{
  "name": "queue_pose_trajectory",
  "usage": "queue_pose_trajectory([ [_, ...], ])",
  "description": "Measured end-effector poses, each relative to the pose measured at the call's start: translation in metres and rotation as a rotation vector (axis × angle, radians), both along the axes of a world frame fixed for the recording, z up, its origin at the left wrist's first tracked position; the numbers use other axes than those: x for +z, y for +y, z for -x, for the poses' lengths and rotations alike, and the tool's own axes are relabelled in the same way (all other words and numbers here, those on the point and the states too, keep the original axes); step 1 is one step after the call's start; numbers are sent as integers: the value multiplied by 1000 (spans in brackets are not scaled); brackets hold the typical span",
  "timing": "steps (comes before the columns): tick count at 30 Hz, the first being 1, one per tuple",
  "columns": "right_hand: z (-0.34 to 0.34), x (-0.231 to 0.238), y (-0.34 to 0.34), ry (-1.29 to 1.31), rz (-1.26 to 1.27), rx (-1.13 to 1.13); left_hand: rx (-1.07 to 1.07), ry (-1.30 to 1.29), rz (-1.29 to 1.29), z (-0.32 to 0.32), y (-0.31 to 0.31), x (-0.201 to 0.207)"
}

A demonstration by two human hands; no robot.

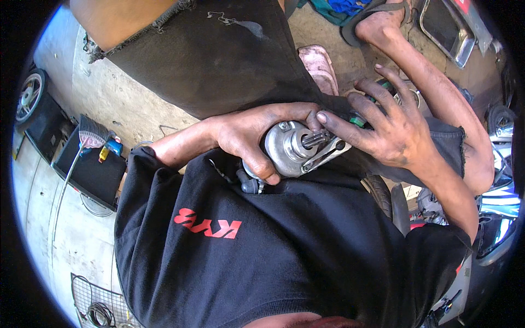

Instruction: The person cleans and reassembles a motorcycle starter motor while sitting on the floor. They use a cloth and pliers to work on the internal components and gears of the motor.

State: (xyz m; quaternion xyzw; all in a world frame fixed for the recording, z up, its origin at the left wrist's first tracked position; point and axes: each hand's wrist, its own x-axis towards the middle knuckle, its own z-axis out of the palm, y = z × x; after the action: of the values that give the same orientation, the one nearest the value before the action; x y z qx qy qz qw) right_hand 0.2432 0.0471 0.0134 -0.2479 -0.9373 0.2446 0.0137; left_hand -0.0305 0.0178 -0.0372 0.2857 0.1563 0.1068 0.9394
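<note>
My left hand [246,128] is wrapped around a silver metal starter motor [281,148], held close against the front of my black shirt. A toothed shaft [316,140] sticks out of its round collar, toward my right hand. Below my left thumb, a black rubber-booted fitting [250,183] shows beside the housing. My right hand [394,128] is open with its fingers spread. One fingertip reaches the end of the toothed shaft; whether it presses on it I cannot tell. Something green [357,119] shows between and behind the right fingers, mostly hidden.
Dark shorts [219,60] cover my lap beyond the hands. A pinkish, stained container [319,68] stands on the floor ahead. On the left are a black bin [90,169] with tools on it and a wheel [31,94]. Motorcycle parts [497,208] crowd the right side.
</note>
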Motion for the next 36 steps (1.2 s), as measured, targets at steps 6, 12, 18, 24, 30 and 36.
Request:
queue_pose_trajectory([
  [6,4,-4,-2,49,16,8,-39,-17,157,1,2,1],
  [12,4,-10,-1,64,-76,82,-177,115,218,0,9,8],
  [18,2,-13,-6,83,-57,119,-181,33,67,-1,-2,-3],
  [24,-5,-8,-11,28,104,163,-77,-30,28,-4,-5,-4],
  [30,-6,-4,-29,-82,204,60,29,-9,-80,-1,-14,-13],
  [36,-10,5,-45,-162,365,-84,126,0,-141,-2,-18,-15],
])
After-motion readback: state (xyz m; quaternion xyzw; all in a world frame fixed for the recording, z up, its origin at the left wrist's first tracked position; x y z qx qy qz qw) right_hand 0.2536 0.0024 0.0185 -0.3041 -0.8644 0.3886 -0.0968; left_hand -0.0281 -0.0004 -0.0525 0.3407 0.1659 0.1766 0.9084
